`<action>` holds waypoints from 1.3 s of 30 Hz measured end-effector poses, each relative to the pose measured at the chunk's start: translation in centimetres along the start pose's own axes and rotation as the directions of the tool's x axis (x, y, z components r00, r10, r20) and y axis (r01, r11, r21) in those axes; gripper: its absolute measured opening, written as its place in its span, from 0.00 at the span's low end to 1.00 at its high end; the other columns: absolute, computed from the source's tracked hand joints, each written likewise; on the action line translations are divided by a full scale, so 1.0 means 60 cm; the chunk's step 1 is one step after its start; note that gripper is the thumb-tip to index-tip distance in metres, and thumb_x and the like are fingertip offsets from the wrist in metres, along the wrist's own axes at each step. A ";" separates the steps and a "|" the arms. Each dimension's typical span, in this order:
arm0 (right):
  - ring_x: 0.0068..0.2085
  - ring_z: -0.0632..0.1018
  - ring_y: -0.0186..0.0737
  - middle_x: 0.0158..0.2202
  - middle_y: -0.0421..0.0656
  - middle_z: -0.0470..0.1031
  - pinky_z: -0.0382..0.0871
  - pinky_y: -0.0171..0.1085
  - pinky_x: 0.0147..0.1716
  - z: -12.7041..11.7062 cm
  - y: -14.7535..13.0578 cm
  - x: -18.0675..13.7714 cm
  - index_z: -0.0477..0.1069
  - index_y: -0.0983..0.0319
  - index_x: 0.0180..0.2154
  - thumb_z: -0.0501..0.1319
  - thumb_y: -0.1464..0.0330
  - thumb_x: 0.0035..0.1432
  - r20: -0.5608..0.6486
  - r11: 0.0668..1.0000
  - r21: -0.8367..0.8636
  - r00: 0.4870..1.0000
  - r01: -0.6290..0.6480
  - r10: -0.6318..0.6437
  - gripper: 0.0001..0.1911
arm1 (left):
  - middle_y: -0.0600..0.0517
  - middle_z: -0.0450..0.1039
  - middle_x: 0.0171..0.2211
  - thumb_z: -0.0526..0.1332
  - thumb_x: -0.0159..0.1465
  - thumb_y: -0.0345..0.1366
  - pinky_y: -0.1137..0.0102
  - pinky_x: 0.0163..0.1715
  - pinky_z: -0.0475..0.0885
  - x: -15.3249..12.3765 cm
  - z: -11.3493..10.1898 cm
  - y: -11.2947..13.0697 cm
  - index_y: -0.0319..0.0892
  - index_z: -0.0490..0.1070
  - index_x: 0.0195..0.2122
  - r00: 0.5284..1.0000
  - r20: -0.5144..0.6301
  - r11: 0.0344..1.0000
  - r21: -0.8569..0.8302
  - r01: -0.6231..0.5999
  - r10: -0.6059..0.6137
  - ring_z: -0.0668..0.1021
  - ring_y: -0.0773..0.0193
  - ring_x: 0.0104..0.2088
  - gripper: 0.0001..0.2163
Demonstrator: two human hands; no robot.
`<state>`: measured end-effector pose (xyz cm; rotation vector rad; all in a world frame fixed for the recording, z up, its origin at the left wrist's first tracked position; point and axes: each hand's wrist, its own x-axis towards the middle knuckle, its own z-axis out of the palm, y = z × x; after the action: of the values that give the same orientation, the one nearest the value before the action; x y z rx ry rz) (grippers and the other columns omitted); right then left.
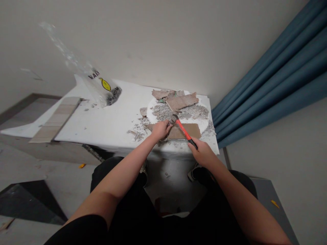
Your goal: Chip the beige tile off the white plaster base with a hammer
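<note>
On the low white tabletop (109, 122), which ran from the far left to the blue curtain (276, 78) at the right, a round white board (204, 126) lay at the right end under grey rubble and broken slabs. A long pale wood-grain plank (55, 119) rested along the left edge, and a clear plastic bag with a yellow mark (102, 86) stood at the far side, left of the rubble.

Nearest the person, at the near edge of the round board, lay the flat brown rectangular tile piece (190, 129). The left hand (160, 130) was pressed down on its left end, fingers curled over it, pinning it flat. The right hand (203, 153) was closed around the black grip of the red-handled hammer (182, 129), whose grey metal head sat just beside the left fingertips, on or barely above the tile; which of the two could not be told.

Done well, the blow probably called for short, controlled taps rather than full swings, since the head landed so close to the holding fingers. Sliding the left hand farther left, away from the strike point, would likely have been safer, and keeping the tile flat on the board would have helped it break cleanly.
</note>
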<state>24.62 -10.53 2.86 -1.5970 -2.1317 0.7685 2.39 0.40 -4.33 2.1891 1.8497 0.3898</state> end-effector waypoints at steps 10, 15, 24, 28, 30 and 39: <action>0.40 0.76 0.46 0.38 0.47 0.78 0.63 0.37 0.38 -0.001 0.001 0.000 0.71 0.60 0.46 0.51 0.63 0.65 -0.011 1.000 -0.029 1.000 -0.009 0.009 0.14 | 0.46 0.77 0.32 0.55 0.64 0.48 0.67 0.36 0.67 0.007 -0.006 -0.001 0.43 0.73 0.37 1.000 0.022 0.994 -0.103 0.023 -0.021 0.77 0.56 0.36 0.15; 0.39 0.76 0.46 0.38 0.48 0.78 0.63 0.37 0.37 0.010 0.008 0.005 0.72 0.61 0.45 0.52 0.64 0.64 0.030 0.998 -0.064 0.999 -0.013 0.015 0.14 | 0.49 0.76 0.32 0.61 0.58 0.43 0.68 0.33 0.67 0.006 -0.025 -0.017 0.41 0.72 0.39 0.998 -0.007 0.968 -0.243 0.060 -0.064 0.76 0.59 0.33 0.13; 0.39 0.76 0.46 0.37 0.48 0.78 0.63 0.36 0.37 0.018 0.013 0.000 0.72 0.61 0.47 0.52 0.64 0.65 0.016 0.998 -0.061 1.000 -0.012 0.013 0.15 | 0.49 0.76 0.36 0.54 0.59 0.39 0.66 0.40 0.69 0.003 -0.034 -0.032 0.42 0.70 0.41 0.983 -0.080 0.923 -0.366 0.123 -0.163 0.75 0.59 0.37 0.12; 0.41 0.76 0.46 0.40 0.48 0.78 0.64 0.37 0.39 0.026 0.017 0.006 0.72 0.61 0.49 0.53 0.64 0.64 0.046 0.999 -0.045 0.999 -0.001 0.003 0.16 | 0.48 0.75 0.38 0.49 0.63 0.39 0.65 0.42 0.69 0.010 -0.030 -0.034 0.42 0.69 0.37 0.977 -0.088 0.882 -0.451 0.136 -0.196 0.75 0.58 0.41 0.11; 0.42 0.76 0.46 0.40 0.48 0.78 0.65 0.37 0.40 0.020 0.017 0.008 0.72 0.61 0.49 0.52 0.64 0.64 0.011 1.000 -0.020 1.000 0.002 -0.001 0.16 | 0.48 0.75 0.38 0.49 0.62 0.38 0.65 0.43 0.69 0.012 -0.031 -0.033 0.42 0.68 0.37 0.977 -0.085 0.872 -0.472 0.133 -0.195 0.74 0.58 0.41 0.11; 0.44 0.76 0.47 0.41 0.49 0.78 0.66 0.39 0.43 0.001 0.038 0.011 0.73 0.63 0.47 0.52 0.63 0.64 -0.036 0.999 0.025 0.999 -0.029 0.030 0.17 | 0.47 0.76 0.39 0.48 0.62 0.37 0.65 0.44 0.69 0.006 -0.031 -0.020 0.42 0.68 0.36 0.989 -0.092 0.916 -0.395 0.070 -0.115 0.75 0.58 0.42 0.11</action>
<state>26.13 -9.41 1.37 -1.6204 -2.0695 0.7661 0.67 0.99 -3.00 1.8362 1.7388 0.8033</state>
